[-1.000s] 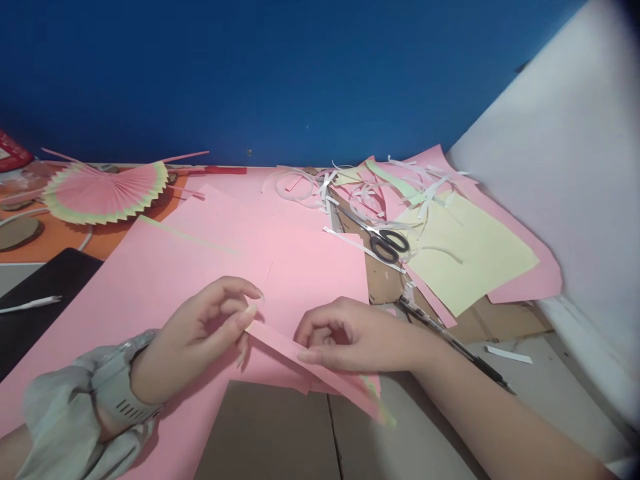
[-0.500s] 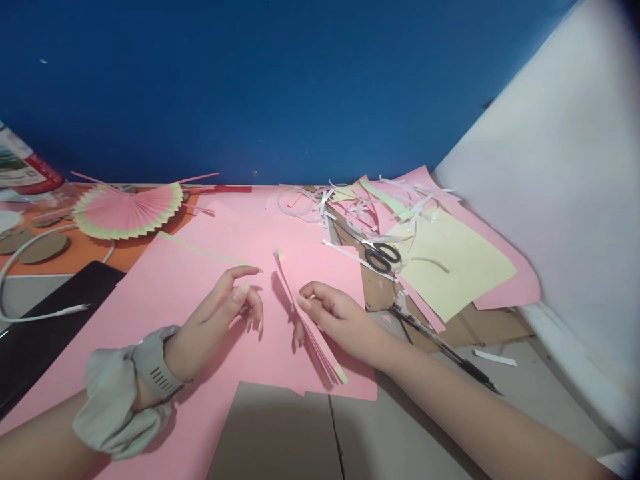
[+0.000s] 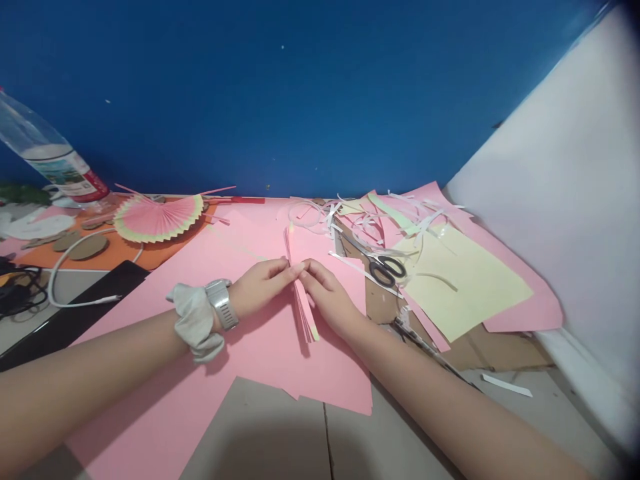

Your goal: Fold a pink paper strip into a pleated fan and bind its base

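Note:
A narrow stack of pleated pink paper [image 3: 304, 310], pale yellow-green at both ends, is pinched near its middle by both hands. My left hand [image 3: 265, 283], with a watch [image 3: 222, 304] and a grey-green scrunchie [image 3: 196, 322] on the wrist, grips it from the left, thumb on top. From the right, my right hand [image 3: 330, 297] holds it with thumb and fingertips, close against the left thumb. The fingers under the paper are partly hidden. Beneath lie large pink paper sheets [image 3: 255, 347].
At the back left, a pink and yellow pleated paper fan [image 3: 159, 217] rests on orange paper near a plastic bottle [image 3: 65, 170]. A dark flat device [image 3: 90, 313] and white cable lie left. Scissors [image 3: 385, 268], paper strips, a pen and a yellow sheet [image 3: 465, 280] are on the right.
My left hand has moved right and taken hold of the pleated paper beside my right hand. The paper now stands more upright in view. The camera view has shifted slightly left.

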### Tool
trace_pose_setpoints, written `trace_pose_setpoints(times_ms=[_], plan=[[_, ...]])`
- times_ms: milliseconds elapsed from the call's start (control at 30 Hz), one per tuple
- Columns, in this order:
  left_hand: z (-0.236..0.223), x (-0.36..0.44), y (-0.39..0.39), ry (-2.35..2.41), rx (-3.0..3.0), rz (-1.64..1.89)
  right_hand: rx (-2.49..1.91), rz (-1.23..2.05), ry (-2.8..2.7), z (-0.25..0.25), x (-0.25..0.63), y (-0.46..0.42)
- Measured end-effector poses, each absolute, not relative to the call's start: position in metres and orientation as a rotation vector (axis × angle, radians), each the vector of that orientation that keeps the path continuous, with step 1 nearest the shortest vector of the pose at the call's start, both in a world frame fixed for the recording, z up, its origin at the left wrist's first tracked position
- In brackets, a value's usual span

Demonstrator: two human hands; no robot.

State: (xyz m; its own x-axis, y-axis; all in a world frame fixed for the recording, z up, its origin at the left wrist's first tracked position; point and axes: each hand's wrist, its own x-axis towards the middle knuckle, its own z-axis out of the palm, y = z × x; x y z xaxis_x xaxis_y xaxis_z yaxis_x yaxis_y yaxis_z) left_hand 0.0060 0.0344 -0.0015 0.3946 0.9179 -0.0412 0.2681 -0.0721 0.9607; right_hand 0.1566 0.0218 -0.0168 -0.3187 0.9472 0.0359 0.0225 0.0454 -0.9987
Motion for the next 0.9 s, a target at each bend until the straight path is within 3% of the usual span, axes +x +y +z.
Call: trace_pose_setpoints(times_ms=[433, 567, 900], plan=[[-0.006, 0.013, 0.031, 1.184, 1.228, 1.094, -1.040, 1.467, -1.478, -0.018, 0.154, 0.018], [-0.010, 0.004, 0.030, 1.254, 0.985, 1.191, -1.011, 1.706, -1.572, -0.021, 0.158, 0.014], [-0.011, -0.018, 0.041, 1.331, 0.990, 1.091, -1.008, 1.933, -1.558, -0.013, 0.163, 0.017]])
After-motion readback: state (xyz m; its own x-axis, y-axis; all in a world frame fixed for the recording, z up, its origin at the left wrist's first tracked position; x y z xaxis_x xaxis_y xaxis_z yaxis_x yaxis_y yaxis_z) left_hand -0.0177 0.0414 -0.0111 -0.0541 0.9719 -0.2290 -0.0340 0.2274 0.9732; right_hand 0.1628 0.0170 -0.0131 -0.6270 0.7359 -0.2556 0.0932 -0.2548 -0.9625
